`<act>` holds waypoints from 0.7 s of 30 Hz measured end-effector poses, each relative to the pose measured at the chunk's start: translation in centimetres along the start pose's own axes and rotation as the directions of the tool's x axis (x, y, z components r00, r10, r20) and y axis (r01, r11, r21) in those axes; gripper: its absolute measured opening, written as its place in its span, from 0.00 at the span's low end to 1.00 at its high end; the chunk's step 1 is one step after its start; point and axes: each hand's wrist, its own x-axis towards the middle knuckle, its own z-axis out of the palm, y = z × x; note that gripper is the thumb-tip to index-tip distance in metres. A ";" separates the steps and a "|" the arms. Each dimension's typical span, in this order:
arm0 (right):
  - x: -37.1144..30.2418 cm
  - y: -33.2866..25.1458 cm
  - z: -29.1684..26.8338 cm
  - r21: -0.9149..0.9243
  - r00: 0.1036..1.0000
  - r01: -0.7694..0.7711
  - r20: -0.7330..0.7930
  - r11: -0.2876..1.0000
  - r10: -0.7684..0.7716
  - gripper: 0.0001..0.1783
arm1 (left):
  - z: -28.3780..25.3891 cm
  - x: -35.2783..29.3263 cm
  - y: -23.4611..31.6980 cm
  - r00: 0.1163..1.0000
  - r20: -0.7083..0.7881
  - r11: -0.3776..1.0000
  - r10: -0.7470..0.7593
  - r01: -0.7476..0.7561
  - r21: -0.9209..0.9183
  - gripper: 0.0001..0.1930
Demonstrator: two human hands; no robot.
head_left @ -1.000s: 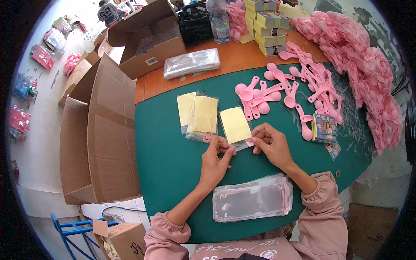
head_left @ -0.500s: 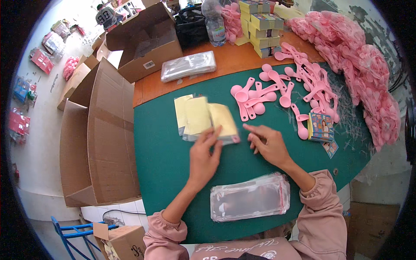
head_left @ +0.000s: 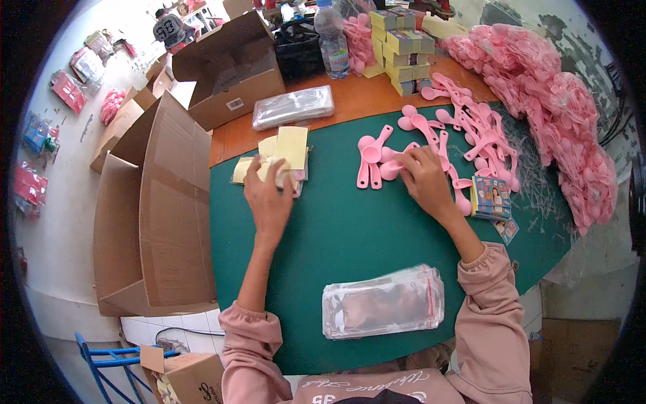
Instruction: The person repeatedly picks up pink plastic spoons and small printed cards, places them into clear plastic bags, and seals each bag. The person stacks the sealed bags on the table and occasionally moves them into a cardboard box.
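My left hand (head_left: 266,198) rests at the pile of clear packets with pale yellow cards (head_left: 292,148), its fingers apart over the nearest packet; a bit of pink shows beside the fingertips. On the right, my right hand (head_left: 428,180) has its fingers closed on a pink measuring spoon (head_left: 390,170) at the left part of the spoon heap; the fingers partly hide it. Just left of that lie other pink spoons (head_left: 370,156). A stack of clear plastic bags (head_left: 380,306) lies nearest me on the green table top (head_left: 303,249).
More pink spoons (head_left: 486,138) and a small stack of colourful cards (head_left: 491,196) lie at the right. Bagged pink spoons (head_left: 572,101) are heaped along the wall. Behind stand card stacks (head_left: 407,57), a water bottle (head_left: 332,44) and clear bags (head_left: 294,108). Cardboard boxes (head_left: 176,202) flank the left.
My left hand has carried a yellow-card packet left and away from me onto the pile. My right hand, previously over bare table, has reached forward to the spoons and closed on one.
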 end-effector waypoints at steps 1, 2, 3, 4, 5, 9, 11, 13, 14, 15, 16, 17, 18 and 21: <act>-0.5 0.4 -0.2 -0.014 1.000 -0.015 0.005 1.000 0.015 0.12 | -1.0 0.1 2.9 0.999 0.032 1.000 0.024 -0.024 -0.014 0.10; -0.7 0.2 -0.4 0.082 0.988 -0.036 -0.148 0.996 0.048 0.11 | -1.9 -0.2 4.9 0.964 0.236 0.960 0.125 -0.058 -0.273 0.09; -0.9 -0.1 -0.6 0.182 0.952 -0.040 -0.293 0.983 0.093 0.10 | -2.7 -1.1 7.0 0.879 0.396 0.859 0.265 -0.029 -0.512 0.09; -0.9 -0.8 -1.2 0.187 0.952 -0.038 -0.293 0.982 0.093 0.10 | -3.7 -2.5 9.6 0.790 0.507 0.760 0.346 0.082 -0.645 0.10; -0.9 -1.5 -1.5 0.360 0.946 -0.109 -0.249 0.927 0.208 0.10 | -4.6 -4.0 11.8 0.720 0.581 0.772 0.378 0.101 -0.628 0.11; -1.2 -1.5 -2.7 0.455 0.922 -0.172 -0.239 0.874 0.306 0.12 | -5.1 -6.0 14.7 0.585 0.631 0.726 0.509 0.102 -0.680 0.12; -1.4 -1.5 -2.5 0.439 0.909 -0.174 -0.273 0.882 0.315 0.12 | -4.6 -6.1 14.2 0.562 0.655 0.710 0.505 0.161 -0.685 0.12; -1.6 -1.3 -2.5 0.401 0.913 -0.233 -0.222 0.886 0.342 0.11 | -4.4 -5.7 13.9 0.538 0.677 0.692 0.503 0.219 -0.688 0.12; -1.6 -1.5 -2.5 0.401 0.912 -0.237 -0.223 0.885 0.345 0.11 | -4.6 -5.3 13.9 0.500 0.710 0.676 0.496 0.292 -0.677 0.10; -1.5 -1.9 -2.6 0.516 0.886 -0.226 -0.243 0.826 0.394 0.10 | -4.7 -4.8 13.9 0.458 0.742 0.658 0.490 0.364 -0.659 0.08; -1.4 -2.2 -2.8 0.621 0.859 -0.206 -0.256 0.757 0.443 0.09 | -4.8 -4.5 13.9 0.457 0.741 0.657 0.492 0.364 -0.660 0.08; -1.4 -2.3 -3.3 0.619 0.858 -0.208 -0.256 0.758 0.445 0.09 | -4.9 -4.2 13.8 0.475 0.725 0.653 0.499 0.344 -0.675 0.07; -1.4 -2.5 -3.8 0.636 0.849 -0.214 -0.255 0.742 0.463 0.09 | -4.9 -3.9 13.7 0.494 0.707 0.648 0.506 0.324 -0.690 0.06; -1.4 -2.7 -4.9 0.726 0.832 -0.238 -0.190 0.645 0.520 0.08 | -4.0 -3.4 12.7 0.499 0.713 0.533 0.493 0.475 -0.701 0.05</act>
